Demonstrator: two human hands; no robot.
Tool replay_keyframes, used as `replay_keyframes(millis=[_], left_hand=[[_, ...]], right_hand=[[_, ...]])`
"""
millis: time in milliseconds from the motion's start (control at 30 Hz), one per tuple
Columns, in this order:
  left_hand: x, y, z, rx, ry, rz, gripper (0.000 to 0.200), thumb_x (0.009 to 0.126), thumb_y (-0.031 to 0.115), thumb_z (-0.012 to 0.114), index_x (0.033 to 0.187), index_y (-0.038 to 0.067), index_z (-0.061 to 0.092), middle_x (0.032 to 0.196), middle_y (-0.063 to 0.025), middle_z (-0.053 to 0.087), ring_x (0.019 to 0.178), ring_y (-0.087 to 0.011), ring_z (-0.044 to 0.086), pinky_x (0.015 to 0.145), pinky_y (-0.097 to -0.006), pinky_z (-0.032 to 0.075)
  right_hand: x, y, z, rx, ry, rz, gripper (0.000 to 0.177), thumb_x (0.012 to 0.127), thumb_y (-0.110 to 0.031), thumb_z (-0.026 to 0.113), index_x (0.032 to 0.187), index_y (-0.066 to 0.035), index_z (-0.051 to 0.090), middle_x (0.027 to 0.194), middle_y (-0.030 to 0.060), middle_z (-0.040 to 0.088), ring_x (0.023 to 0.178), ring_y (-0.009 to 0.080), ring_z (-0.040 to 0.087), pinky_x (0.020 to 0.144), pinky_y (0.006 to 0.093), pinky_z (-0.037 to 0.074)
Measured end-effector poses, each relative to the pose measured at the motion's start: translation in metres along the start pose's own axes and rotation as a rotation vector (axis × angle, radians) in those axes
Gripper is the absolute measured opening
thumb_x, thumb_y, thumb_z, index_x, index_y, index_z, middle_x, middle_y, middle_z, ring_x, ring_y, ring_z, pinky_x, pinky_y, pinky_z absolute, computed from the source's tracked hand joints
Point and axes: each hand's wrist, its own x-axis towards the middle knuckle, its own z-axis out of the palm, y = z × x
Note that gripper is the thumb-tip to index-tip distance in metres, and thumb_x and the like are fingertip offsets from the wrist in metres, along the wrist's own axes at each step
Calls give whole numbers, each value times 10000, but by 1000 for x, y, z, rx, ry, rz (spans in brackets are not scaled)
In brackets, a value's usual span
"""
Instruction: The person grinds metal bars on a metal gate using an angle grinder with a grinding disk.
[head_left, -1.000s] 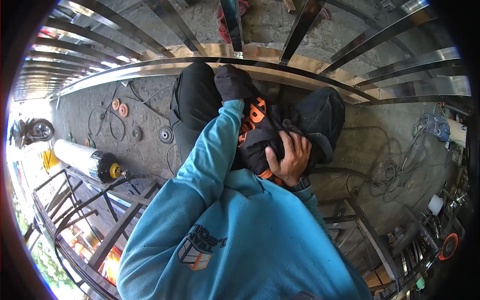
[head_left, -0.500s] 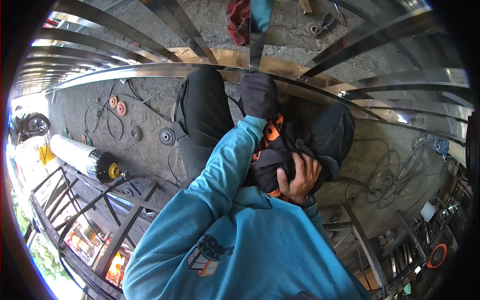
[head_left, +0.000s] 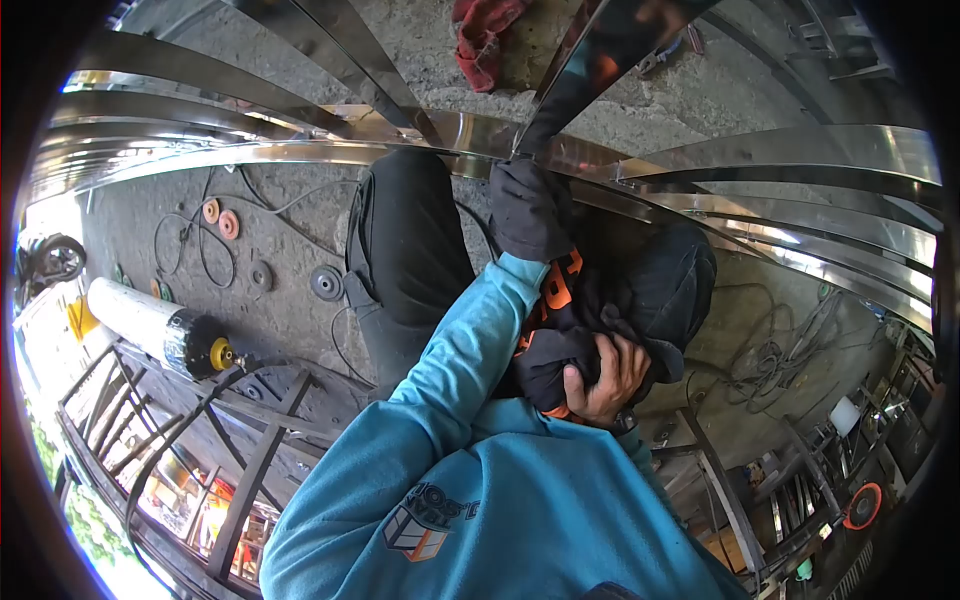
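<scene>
A black cloth with orange lettering lies bunched between my knees. My right hand is closed over one bundle of it, thumb to the left, with a dark band at the wrist. My left arm, in a blue sleeve, reaches forward. My left hand is hidden under a dark wrapped part of the cloth, so its fingers do not show. That wrapped end meets the near rail of a shiny metal frame, at the foot of a slanting flat bar.
A gas cylinder lies at left by a dark metal rack. Grinding discs and cables are on the concrete floor. A red rag lies beyond the frame. Tangled cords lie at right.
The view has shifted, and the flat bar ahead now slants to the right. My cloth-covered left hand sits slightly lower and further right in view. My right hand still grips the cloth.
</scene>
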Motion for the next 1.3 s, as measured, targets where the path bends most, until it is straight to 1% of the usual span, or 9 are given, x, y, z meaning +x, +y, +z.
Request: replay_keyframes(millis=[133,233,300,333,400,700,800,1067,1300], left_hand=[[9,3,-1,-71,-30,-19,198,767,105,760,875,48,605,832,-115,593,750,-327,583,650,-420,463],[11,-10,16,208,62,52,229,762,112,765,890,37,591,844,-130,593,789,-329,584,680,-403,473],[13,-20,34,-244,282,-690,315,739,159,795,923,22,579,891,-142,603,856,-343,590,752,-418,479],[11,-18,31,-246,280,-687,315,739,159,795,923,22,579,891,-142,603,856,-343,590,752,-418,479],[6,-13,21,352,89,-287,468,716,298,817,1001,4,590,966,-169,625,965,-373,592,863,-459,479],[21,8,23,695,-94,-336,546,675,411,810,994,-11,673,1071,-202,657,1066,-384,589,991,-459,466],[9,9,26,573,-43,-256,204,857,175,650,1000,31,629,1010,-175,617,1031,-341,583,894,-404,473],[-12,-5,72,556,65,-224,300,741,249,750,940,57,637,954,-162,624,973,-355,601,862,-421,484],[-14,-1,-8,551,-6,-155,332,705,268,773,934,67,640,933,-154,624,945,-357,607,848,-426,489]], right_hand=[[1,-4,-2,-1,-37,15,657,899,-588,561,1165,3,669,1074,204,653,974,401,587,926,511,414],[2,-5,-2,-10,-39,29,658,898,-590,562,1163,2,669,1075,208,653,976,402,587,929,513,414],[2,-5,-1,-8,-26,21,631,888,-583,581,1178,-29,667,1080,193,653,952,395,584,900,515,419],[2,-4,-1,-7,-14,10,608,878,-576,600,1193,-60,664,1085,178,654,927,388,581,871,516,424],[3,-3,0,-1,-8,10,604,878,-572,599,1193,-60,663,1084,179,653,923,387,580,870,516,425],[4,-5,0,12,-10,23,598,876,-558,597,1196,-57,663,1075,177,649,923,384,578,868,512,426],[3,-7,-1,16,-19,36,600,870,-558,602,1198,-60,665,1081,178,649,931,386,580,870,515,425],[2,-5,-2,0,-44,28,606,858,-550,622,1201,-52,665,1100,188,646,946,395,584,878,532,419],[2,-4,-2,2,-37,13,597,860,-547,630,1182,-47,675,1079,188,660,938,383,591,884,517,424]])
